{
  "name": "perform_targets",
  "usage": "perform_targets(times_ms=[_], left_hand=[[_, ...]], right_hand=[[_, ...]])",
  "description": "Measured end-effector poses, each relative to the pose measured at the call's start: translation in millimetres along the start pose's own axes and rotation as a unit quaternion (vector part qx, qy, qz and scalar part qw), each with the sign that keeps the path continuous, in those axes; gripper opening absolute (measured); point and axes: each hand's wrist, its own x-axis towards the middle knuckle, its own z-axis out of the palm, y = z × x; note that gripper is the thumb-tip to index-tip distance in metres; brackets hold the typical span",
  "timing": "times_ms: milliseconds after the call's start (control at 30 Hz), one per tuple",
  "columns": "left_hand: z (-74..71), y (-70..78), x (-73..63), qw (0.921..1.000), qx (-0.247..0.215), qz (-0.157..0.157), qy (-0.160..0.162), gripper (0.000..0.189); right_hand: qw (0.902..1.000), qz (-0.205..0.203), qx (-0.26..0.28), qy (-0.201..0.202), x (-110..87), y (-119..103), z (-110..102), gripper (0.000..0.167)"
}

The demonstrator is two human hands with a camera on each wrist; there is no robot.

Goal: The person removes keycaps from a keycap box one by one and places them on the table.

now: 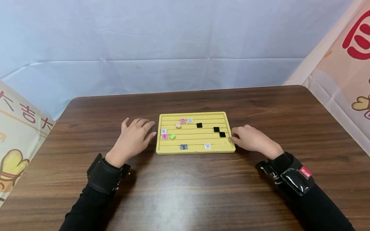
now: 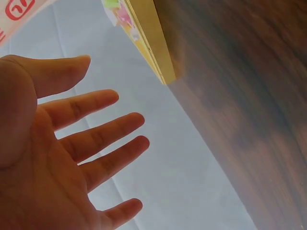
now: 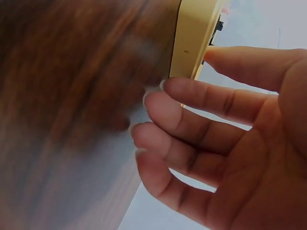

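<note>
A yellow ridged board (image 1: 196, 149) lies flat on the brown table, with small pieces spread over it. Among them are pink square pieces (image 1: 164, 136), white ones (image 1: 207, 146), black blocks (image 1: 199, 125), a green piece (image 1: 172, 136), a beige piece (image 1: 178, 126) and a grey-blue one (image 1: 183, 147). Just left of the board, my left hand (image 1: 133, 138) hovers with fingers spread and holds nothing; the left wrist view shows its bare palm (image 2: 53, 167). My right hand (image 1: 251, 138) pinches the board's right edge, thumb (image 3: 249, 67) on the rim and curled fingers at the side.
The wooden table (image 1: 173, 192) has rounded far corners. A pale blue cloth (image 1: 173, 41) hangs behind it, and printed sheets (image 1: 341, 70) flank it on both sides. Black straps (image 1: 105, 173) wrap both wrists.
</note>
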Motion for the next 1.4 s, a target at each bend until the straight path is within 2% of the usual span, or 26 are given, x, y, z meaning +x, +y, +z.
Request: perform_targets(times_ms=[233, 533, 800, 1067, 1400], left_hand=[[0.7, 5.9, 1.9, 0.9998, 0.001, 0.022, 0.001, 0.037], [1.0, 14.1, 13.4, 0.9993, -0.004, 0.036, -0.01, 0.031], [6.8, 17.3, 25.3, 0.9989, -0.012, 0.033, -0.03, 0.025], [10.4, 19.0, 31.5, 0.9986, -0.007, 0.028, -0.044, 0.021], [15.4, 20.0, 35.7, 0.9989, -0.01, 0.02, -0.04, 0.015]], right_hand=[[0.9999, -0.006, -0.008, 0.002, 0.5, 0, -1, 0.017], [0.9999, -0.008, -0.009, 0.004, 0.4, 1, -1, 0.016], [0.9999, -0.009, -0.007, 0.004, 0.1, 0, 0, 0.016], [0.9999, -0.01, -0.004, 0.002, -1.0, 0, 1, 0.014], [1.0, -0.005, -0.006, -0.004, -0.5, 0, 0, 0.012]])
